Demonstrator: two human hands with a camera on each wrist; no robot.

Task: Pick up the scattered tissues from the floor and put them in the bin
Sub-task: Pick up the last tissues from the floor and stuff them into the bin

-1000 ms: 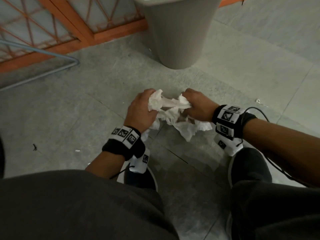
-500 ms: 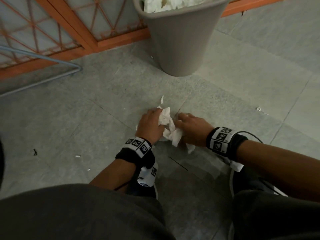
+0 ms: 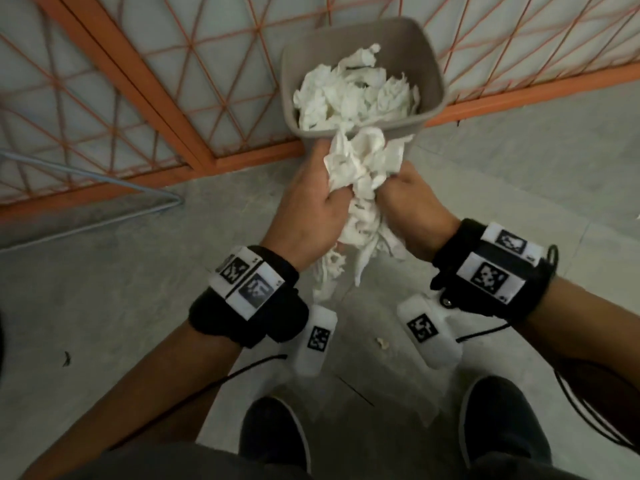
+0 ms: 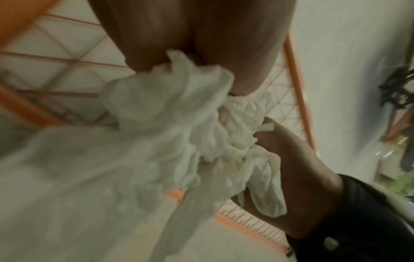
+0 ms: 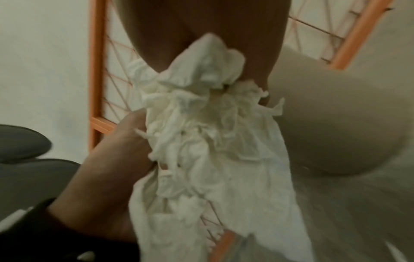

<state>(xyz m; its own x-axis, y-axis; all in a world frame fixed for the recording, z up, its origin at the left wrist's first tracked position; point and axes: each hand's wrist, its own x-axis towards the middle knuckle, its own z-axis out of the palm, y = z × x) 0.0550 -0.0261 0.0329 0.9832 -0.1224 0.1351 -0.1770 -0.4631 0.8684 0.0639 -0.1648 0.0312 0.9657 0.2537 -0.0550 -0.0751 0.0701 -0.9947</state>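
Presently the left hand (image 3: pixel 306 206) and the right hand (image 3: pixel 410 206) are pressed toward each other, fingers curled, jointly gripping one wad of tissues (image 3: pixel 360 174) between them. This wad is white, thin and heavily crumpled, with torn, ragged tails hanging below the wrists. It is held in the air just in front of the bin (image 3: pixel 433 74), its top overlapping the near rim in the head view; whether it touches the rim cannot be told. In the left wrist view the tissues (image 4: pixel 170 127) bulge out from under the left hand (image 4: pixel 197 35), and the right hand (image 4: pixel 298 173) closes on them from the other side. The right wrist view shows the same: tissues (image 5: pixel 215 134) under the right hand (image 5: pixel 201 26), with the left hand (image 5: pixel 107 168) clamped on the opposite side.

The bin is grey-beige plastic, rounded-square at the mouth, standing on the floor (image 3: pixel 104 278) against an orange lattice panel (image 3: pixel 145 88). More crumpled white tissue fills it nearly to the rim.

Markings: both wristbands (image 3: pixel 249 289) carry black-and-white square code patches. No readable lettering or brand is visible on any item.
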